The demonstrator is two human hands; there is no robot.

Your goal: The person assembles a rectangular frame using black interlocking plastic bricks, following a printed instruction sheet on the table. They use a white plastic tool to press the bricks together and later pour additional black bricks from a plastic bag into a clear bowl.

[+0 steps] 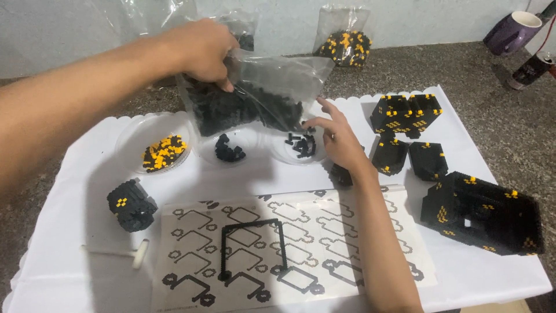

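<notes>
White paper instruction sheet point(289, 249) lies nearest, with a thin black frame point(253, 246) on it. Beyond it, the right hand point(336, 139) rests with open, spread fingers, its fingertips touching the lower corner of the clear plastic bag point(255, 98) full of black bricks. Just under these fingertips is a clear dish point(301, 146) with a few black pieces. Farther, the left hand point(200, 49) is closed, pinching the top of the same bag and holding it above the dishes. Right of the right hand stand black and yellow built blocks point(405, 113).
</notes>
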